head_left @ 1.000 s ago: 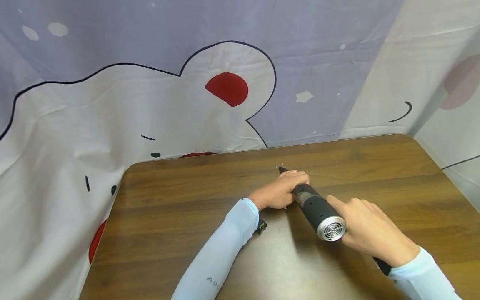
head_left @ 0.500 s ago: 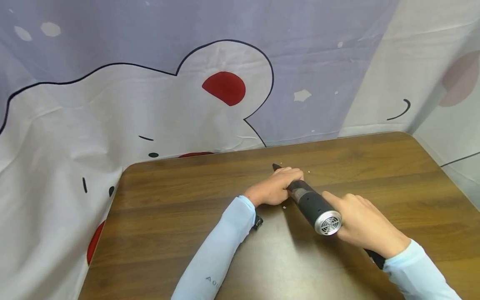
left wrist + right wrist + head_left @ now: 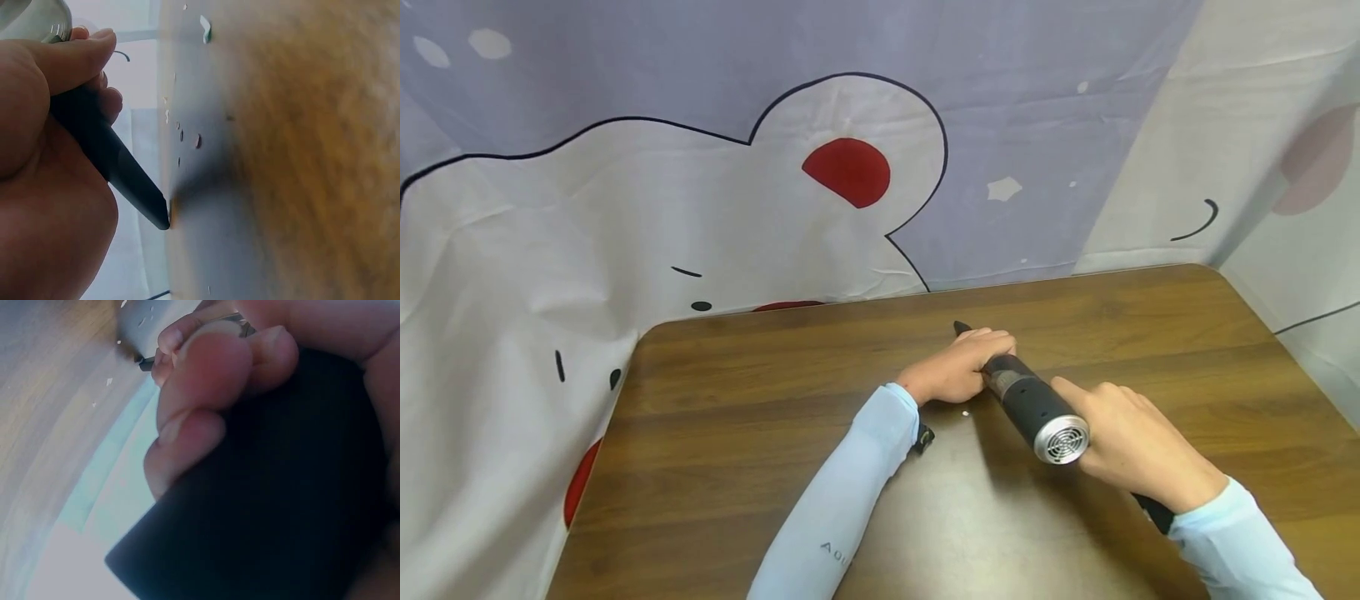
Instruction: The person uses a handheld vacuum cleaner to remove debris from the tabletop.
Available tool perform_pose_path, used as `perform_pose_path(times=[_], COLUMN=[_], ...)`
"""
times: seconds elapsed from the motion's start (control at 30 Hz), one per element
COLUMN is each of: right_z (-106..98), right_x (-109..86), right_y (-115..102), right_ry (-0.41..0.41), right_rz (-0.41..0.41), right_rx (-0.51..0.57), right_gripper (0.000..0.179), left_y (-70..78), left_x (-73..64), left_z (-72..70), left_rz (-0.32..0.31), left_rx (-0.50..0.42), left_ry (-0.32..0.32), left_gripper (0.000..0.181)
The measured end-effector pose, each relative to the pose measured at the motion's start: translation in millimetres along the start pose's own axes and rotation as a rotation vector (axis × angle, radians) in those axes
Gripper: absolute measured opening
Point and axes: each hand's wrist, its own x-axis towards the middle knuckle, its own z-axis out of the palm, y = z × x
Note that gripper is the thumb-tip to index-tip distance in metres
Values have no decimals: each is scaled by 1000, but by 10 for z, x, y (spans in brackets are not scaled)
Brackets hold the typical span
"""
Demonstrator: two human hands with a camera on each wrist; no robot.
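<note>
A black handheld vacuum cleaner [image 3: 1033, 408] with a silver vented end is held slantwise over the wooden table in the head view. My left hand [image 3: 958, 367] grips its front part, fingers wrapped round the base of the long black nozzle [image 3: 125, 165]. In the left wrist view the nozzle's tip is at the table surface, but whether it touches I cannot tell. My right hand [image 3: 1138, 442] holds the dark handle [image 3: 300, 475], with curled fingers showing in the right wrist view. Small scraps [image 3: 198, 140] lie on the table close to the tip.
One white bit [image 3: 966, 413] lies on the wooden table [image 3: 737, 417] beside the vacuum's shadow. A larger pale scrap [image 3: 205, 29] shows in the left wrist view. Behind the table hangs a printed cloth [image 3: 700, 208], close to its back edge.
The nozzle tip shifted left, then back right and slightly farther away, with both hands moving along. Tiny specks seen near the tip earlier no longer show in the head view.
</note>
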Motion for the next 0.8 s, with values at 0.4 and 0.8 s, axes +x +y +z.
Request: perform_pose_path(times=[0.4, 0.8], right_z=[-42, -121], right_x=[-37, -128], right_y=[-14, -92], right_ry=[-19, -42], right_rz=[7, -8], right_rx=[-6, 9], right_gripper=[35, 35], left_y=[36, 195], left_x=[-4, -132], left_z=[24, 49], left_rz=[-8, -52], left_rx=[-1, 9], left_ry=[-2, -9], left_gripper=[30, 38])
